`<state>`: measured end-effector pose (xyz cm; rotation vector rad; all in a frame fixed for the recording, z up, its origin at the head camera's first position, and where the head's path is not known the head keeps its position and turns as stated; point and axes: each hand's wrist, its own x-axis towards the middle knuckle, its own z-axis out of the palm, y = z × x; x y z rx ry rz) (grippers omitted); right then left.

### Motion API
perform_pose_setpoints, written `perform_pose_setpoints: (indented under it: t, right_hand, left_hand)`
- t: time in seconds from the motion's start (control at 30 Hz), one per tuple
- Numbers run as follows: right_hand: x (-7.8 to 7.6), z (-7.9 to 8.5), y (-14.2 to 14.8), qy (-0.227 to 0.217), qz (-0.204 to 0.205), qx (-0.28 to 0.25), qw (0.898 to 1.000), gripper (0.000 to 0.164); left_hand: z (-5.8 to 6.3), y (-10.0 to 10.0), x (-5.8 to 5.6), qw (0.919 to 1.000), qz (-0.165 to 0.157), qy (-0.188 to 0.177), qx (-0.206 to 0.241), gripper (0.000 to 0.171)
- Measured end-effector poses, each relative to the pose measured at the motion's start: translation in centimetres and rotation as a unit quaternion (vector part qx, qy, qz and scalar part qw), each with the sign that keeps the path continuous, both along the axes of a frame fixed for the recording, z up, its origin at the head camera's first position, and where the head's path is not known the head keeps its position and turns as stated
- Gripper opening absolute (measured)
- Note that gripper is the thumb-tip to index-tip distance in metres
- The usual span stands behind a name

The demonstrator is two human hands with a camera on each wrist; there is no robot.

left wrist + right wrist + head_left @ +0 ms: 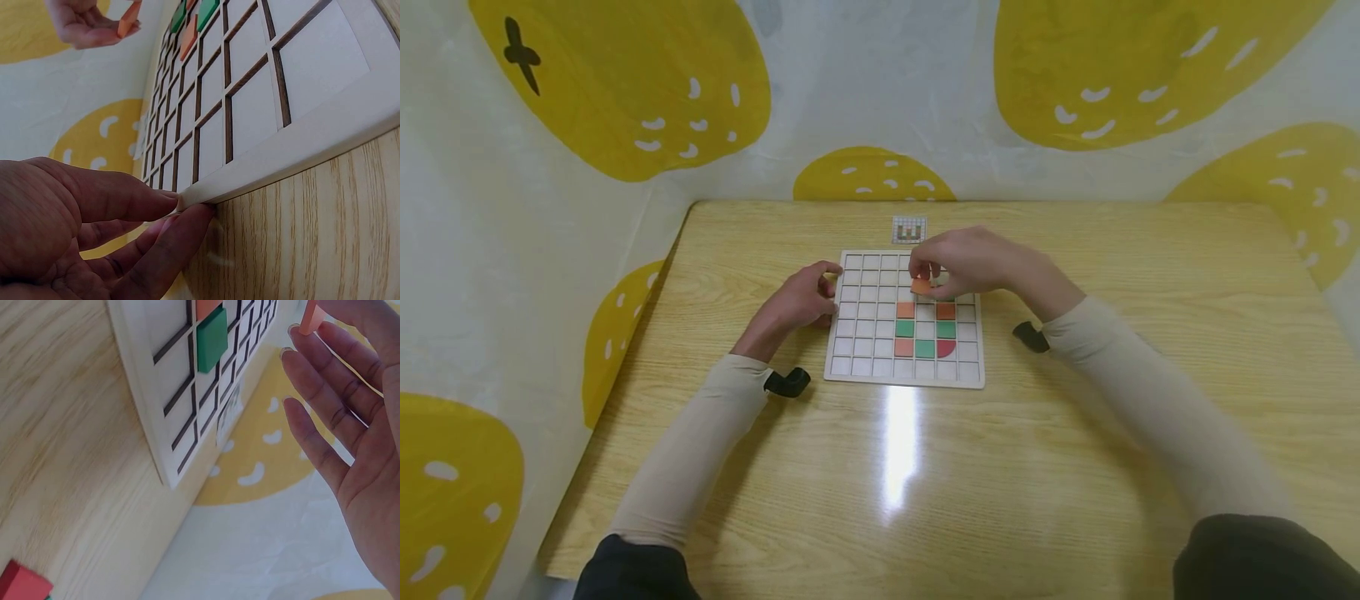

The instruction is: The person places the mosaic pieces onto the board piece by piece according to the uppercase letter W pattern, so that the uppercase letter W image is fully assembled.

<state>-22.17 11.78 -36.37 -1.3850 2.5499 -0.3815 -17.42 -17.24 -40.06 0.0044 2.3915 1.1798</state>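
Observation:
A white square grid board (867,327) lies on the wooden table. My left hand (805,298) is at its left edge; in the left wrist view the thumb (125,195) and fingertips pinch the rim. Over the board's far part, my right hand (973,262) holds an orange square tile (921,286) between thumb and fingers, its other fingers spread. In the board's cells sit orange tiles (906,310), green tiles (925,348) and a red tile with one rounded corner (946,347). Another green tile (212,340) shows in the right wrist view, mostly hidden by the right hand from above.
A small card (909,230) with a printed grid pattern lies behind the board. A red block (24,582) with a bit of green beside it lies on the table at the right. A white cloth with yellow shapes (872,173) hangs along the table's back and left edges.

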Motion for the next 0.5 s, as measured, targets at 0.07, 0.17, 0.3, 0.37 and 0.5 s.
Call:
perform_pose_setpoints:
  t: [0.07, 0.17, 0.3, 0.37, 0.5]
  right_hand:
    - [0.0, -0.1, -0.4, 0.000, 0.005, 0.001, 1.000, 0.019]
    - [0.0, -0.1, -0.9, 0.000, 0.011, 0.005, 1.000, 0.017]
    - [0.1, 0.0, -1.7, -0.005, 0.014, 0.012, 1.000, 0.019]
    - [0.2, 0.0, -2.2, -0.008, 0.018, 0.015, 1.000, 0.020]
    - [0.3, -0.3, -3.0, -0.008, 0.029, 0.022, 0.999, 0.022]
  left_hand:
    - [0.0, 0.0, 0.0, 1.0000, 0.001, -0.001, -0.001, 0.064]
    - [0.0, 0.0, 0.0, 1.0000, 0.003, -0.002, -0.001, 0.064]
    - [0.1, 0.0, 0.0, 1.0000, 0.005, -0.004, 0.001, 0.064]
    - [0.1, 0.0, 0.0, 1.0000, 0.005, -0.004, 0.001, 0.064]
    - [0.1, 0.0, 0.0, 1.0000, 0.004, -0.004, -0.001, 0.064]
